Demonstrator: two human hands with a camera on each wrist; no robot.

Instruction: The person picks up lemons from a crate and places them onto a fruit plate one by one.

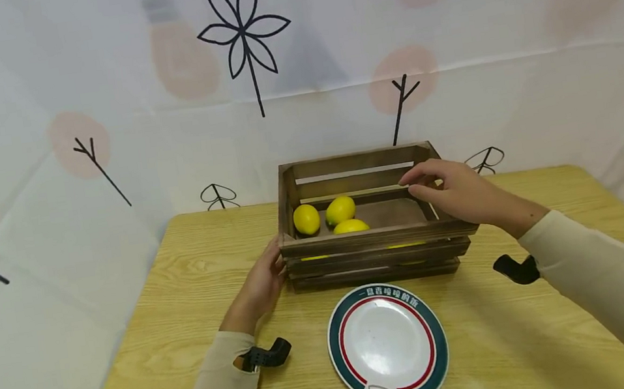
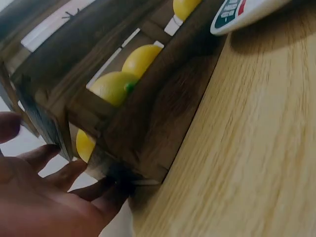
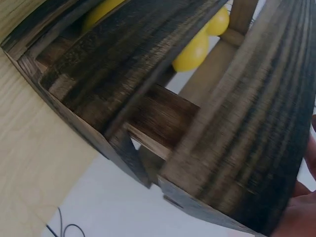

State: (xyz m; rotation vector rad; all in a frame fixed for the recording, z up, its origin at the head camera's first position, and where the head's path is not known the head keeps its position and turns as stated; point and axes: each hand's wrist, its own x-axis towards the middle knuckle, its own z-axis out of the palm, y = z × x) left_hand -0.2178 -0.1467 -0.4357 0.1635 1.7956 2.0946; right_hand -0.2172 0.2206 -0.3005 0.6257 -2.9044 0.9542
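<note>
A dark brown slatted wooden crate (image 1: pixel 377 238) stands on the table with several lemons inside. In the head view one lemon (image 1: pixel 306 220) lies at the crate's left end, and another lemon (image 1: pixel 341 210) is just right of it. My left hand (image 1: pixel 259 287) rests against the crate's left end; in the left wrist view its fingers (image 2: pixel 69 174) extend along that end without wrapping it. Over the crate's right end hovers my right hand (image 1: pixel 456 192), thumb and fingers loosely bent with nothing between them. Only its edge shows in the right wrist view.
A white plate (image 1: pixel 381 343) with a green and red rim lies on the table just in front of the crate. The light wooden table (image 1: pixel 201 255) ends shortly behind the crate, where a patterned cloth (image 1: pixel 163 142) hangs.
</note>
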